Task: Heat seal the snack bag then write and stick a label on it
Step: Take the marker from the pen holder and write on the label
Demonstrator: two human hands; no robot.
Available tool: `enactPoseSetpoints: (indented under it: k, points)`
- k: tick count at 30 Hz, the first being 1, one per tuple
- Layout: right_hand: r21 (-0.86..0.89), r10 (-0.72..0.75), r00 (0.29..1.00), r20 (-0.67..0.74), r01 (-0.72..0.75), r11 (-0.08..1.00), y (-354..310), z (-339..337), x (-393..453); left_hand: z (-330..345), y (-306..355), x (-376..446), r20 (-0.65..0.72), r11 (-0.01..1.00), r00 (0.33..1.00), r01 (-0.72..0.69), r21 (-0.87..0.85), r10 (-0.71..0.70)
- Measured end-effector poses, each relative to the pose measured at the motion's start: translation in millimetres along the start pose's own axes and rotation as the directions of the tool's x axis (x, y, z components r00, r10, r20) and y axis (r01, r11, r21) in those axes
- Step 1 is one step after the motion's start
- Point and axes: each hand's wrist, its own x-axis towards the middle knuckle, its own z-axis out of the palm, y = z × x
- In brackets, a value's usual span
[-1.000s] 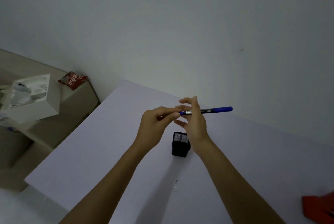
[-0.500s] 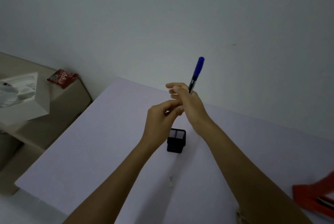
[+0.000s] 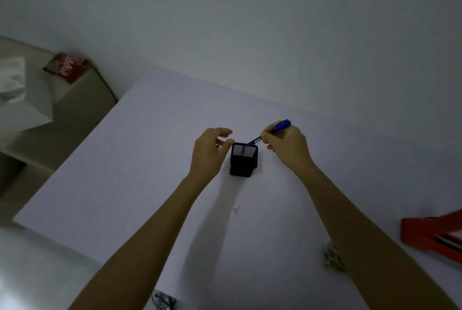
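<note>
My right hand (image 3: pixel 287 146) grips a blue pen (image 3: pixel 280 126), its lower tip slanting down to the rim of a black mesh pen holder (image 3: pixel 243 159) on the white table (image 3: pixel 140 154). My left hand (image 3: pixel 211 149) is just left of the holder, fingers loosely curled and a fingertip at its rim, holding nothing that I can see. A small white label (image 3: pixel 236 212) lies on the table between my forearms. A snack bag (image 3: pixel 333 258) peeks out from under my right forearm. The red heat sealer (image 3: pixel 430 234) sits at the right edge.
A beige cabinet (image 3: pixel 82 109) stands left of the table, with a red snack packet (image 3: pixel 66 67) and a white box (image 3: pixel 22 99) on top. A small grey object (image 3: pixel 163 299) lies at the table's near edge. The wall is close behind.
The pen was held level in both hands, then raised upright in my right hand. Now its tip points down at the holder. My left hand has let go and moved beside the holder.
</note>
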Motion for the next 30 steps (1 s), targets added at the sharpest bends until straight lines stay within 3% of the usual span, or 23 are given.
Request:
enactPoseSetpoints:
  k: [3, 8, 15, 30]
  points:
    - [-0.169, -0.001, 1.000, 0.003, 0.002, 0.986, 39.4, 16.2, 5.4, 23.6, -30.9, -12.9, 0.054, 0.997, 0.996, 0.072, 0.038, -0.074]
    - [-0.269, -0.021, 0.999, 0.027, 0.028, 0.963, 75.7, 37.3, 15.9, 50.7, -62.1, -20.8, 0.082, 0.988, 0.987, 0.132, 0.081, -0.139]
    - [-0.287, -0.091, 0.996, 0.018, 0.092, 0.953, 99.8, 53.3, 26.2, 67.4, -75.3, -23.7, 0.067, 0.984, 0.987, 0.139, 0.114, -0.147]
    - [-0.338, -0.051, 0.987, 0.153, 0.101, 0.936, 96.1, 56.7, 28.4, 64.6, -74.6, -32.1, 0.074, 0.979, 0.982, 0.167, 0.116, -0.176]
